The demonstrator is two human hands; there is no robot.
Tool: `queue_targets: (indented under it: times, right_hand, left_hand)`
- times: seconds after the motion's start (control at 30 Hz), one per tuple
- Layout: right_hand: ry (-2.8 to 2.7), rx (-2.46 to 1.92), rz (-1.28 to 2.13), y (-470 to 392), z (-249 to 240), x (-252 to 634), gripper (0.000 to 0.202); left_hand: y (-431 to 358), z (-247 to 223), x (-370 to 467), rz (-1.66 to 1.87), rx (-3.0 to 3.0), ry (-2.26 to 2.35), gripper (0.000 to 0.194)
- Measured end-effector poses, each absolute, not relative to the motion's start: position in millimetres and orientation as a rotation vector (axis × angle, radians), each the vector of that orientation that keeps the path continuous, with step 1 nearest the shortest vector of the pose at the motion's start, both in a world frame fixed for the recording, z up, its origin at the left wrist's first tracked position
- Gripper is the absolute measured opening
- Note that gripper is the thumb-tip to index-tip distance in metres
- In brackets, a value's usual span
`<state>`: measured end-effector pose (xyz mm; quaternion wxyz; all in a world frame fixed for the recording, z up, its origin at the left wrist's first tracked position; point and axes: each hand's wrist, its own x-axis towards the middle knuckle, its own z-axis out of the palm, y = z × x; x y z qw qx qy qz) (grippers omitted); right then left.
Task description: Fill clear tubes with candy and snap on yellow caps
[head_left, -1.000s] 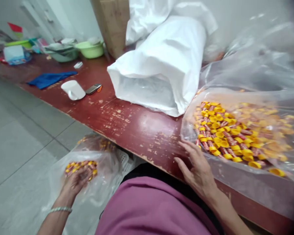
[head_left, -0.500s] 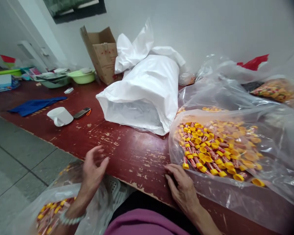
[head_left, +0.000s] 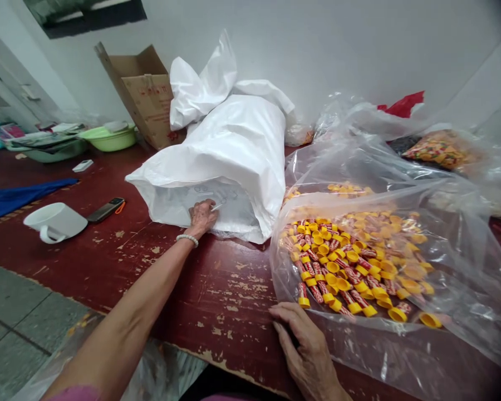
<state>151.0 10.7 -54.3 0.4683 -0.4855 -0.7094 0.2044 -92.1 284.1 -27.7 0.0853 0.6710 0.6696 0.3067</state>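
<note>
My left hand (head_left: 203, 217) reaches into the mouth of a large white sack (head_left: 237, 139) lying on the table. Its fingers are curled together at clear plastic pieces (head_left: 225, 196) inside; what exactly they grip is too small to make out. My right hand (head_left: 303, 340) rests on the table's front edge, fingers extended and a little bent, holding nothing. Just beyond it, a clear plastic bag (head_left: 455, 273) lies open around many small red-patterned tubes with yellow caps (head_left: 338, 262).
On the worn red table (head_left: 229, 289) are a white mug (head_left: 55, 221), a phone (head_left: 106, 210), a blue cloth (head_left: 20, 196), a green basin (head_left: 111, 138) and a cardboard box (head_left: 148, 106). Another plastic bag (head_left: 150, 370) is below the front edge.
My left hand has moved from above the table's front edge forward into the sack's mouth, and its fingers have closed. My right hand stays on the table edge. The view has shifted right.
</note>
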Motion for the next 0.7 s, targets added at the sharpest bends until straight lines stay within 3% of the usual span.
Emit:
queue_targets:
  times: [0.37, 0.63, 0.7]
  right_hand:
    - [-1.749, -1.170, 0.508, 13, -55, 153, 0.024]
    - [-1.741, -1.191, 0.520, 12, -55, 153, 0.025]
    - [-1.742, -1.189, 0.522, 13, -54, 153, 0.025]
  left_hand:
    - [273, -23, -88, 1.233, 1.861, 1.606, 0.032]
    - [281, -22, -33, 1.146, 1.877, 1.471, 0.019]
    - [281, -21, -26, 1.148, 1.881, 1.538, 0.027]
